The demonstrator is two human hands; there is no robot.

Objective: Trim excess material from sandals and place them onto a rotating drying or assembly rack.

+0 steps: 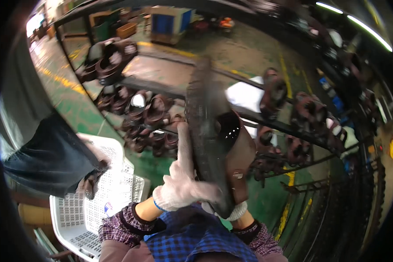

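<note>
Upright in front of me is a brown sandal (241, 163) with a thick black sole (204, 131), its sole turned to the left and blurred. My left hand (179, 187), in a white knit glove, lies against the sole. Its index finger stretches up along the sole's edge, and the thumb reaches across the lower part. My right hand (238, 212), also gloved, grips the lower end of the sandal from behind; most of its fingers are hidden.
Beyond the sandal stands a metal rack with several brown sandals (155, 109) on its tiers. White plastic baskets (111, 153) are at the left, beside a person in dark clothing (52, 157). Dark metal rails (310, 214) run along the right. A blue-and-white box (168, 24) is farther back.
</note>
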